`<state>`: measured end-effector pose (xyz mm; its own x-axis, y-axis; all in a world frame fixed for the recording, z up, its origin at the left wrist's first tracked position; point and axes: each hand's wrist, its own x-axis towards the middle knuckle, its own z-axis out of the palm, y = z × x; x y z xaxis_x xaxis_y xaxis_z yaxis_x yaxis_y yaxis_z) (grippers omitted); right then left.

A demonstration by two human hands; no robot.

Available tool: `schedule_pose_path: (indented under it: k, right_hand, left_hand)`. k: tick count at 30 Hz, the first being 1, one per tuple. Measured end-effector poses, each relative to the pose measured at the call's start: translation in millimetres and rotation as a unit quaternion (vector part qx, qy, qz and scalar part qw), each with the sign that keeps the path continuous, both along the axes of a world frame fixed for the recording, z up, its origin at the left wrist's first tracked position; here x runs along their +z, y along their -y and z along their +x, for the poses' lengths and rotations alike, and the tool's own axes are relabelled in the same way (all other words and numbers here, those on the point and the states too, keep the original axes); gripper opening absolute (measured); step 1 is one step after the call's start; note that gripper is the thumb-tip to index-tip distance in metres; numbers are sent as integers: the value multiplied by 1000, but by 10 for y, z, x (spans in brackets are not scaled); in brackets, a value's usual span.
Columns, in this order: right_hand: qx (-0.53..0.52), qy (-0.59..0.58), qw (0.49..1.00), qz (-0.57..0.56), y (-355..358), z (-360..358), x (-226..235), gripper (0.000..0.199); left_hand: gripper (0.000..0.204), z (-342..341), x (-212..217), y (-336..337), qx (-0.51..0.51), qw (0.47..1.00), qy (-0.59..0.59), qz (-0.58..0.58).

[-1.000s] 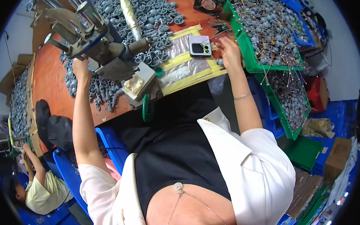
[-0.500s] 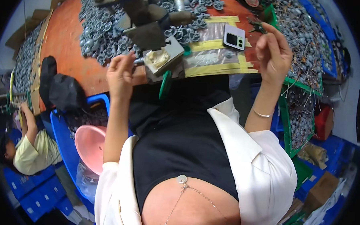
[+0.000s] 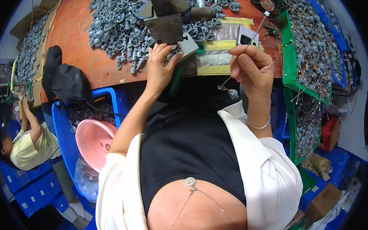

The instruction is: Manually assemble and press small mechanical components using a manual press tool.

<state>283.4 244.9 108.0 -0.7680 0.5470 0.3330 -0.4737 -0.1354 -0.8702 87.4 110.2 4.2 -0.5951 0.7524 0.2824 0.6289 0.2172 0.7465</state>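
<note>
My right hand (image 3: 255, 71) is closed in a pinch on a thin metal rod (image 3: 258, 30). The rod slants, with a small white tip at its upper end and a rounded grey piece (image 3: 233, 93) by its lower end. My left hand (image 3: 159, 68) reaches to the metal fixture block (image 3: 187, 47) under the bench press (image 3: 165, 26). Its fingers and thumb curl about a small grey part (image 3: 173, 50), mostly hidden by the fingers and the press. A large pile of grey plastic fittings (image 3: 110, 25) lies just beyond this hand.
A phone (image 3: 243, 34) lies near yellow-taped clear film (image 3: 217, 59). Green trays (image 3: 290, 70) of rods and grey parts stand at right. A pink basin (image 3: 90, 141) sits by a blue bin (image 3: 61, 150) at left. Farther left, another person (image 3: 31, 143) works.
My left hand has moved right from the pile's edge to the fixture under the press. My right hand has come nearer and left, and the rod now shows in its pinch.
</note>
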Motion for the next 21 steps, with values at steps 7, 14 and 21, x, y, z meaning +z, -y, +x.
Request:
schedule_pose_path:
  k: [7,14,21]
  right_hand:
    - [110,14,993,42,-68,107,-36,13]
    - [171,112,977,52,164,-213,-189,16]
    - [94,244,962,80,448,-480,-443,15]
  left_hand:
    - [37,-155,114,555,163,964,-208,27]
    - [19,-360,-191,1011,208,963,-169,-33]
    - [13,-260,-3,927,188,933,181,246]
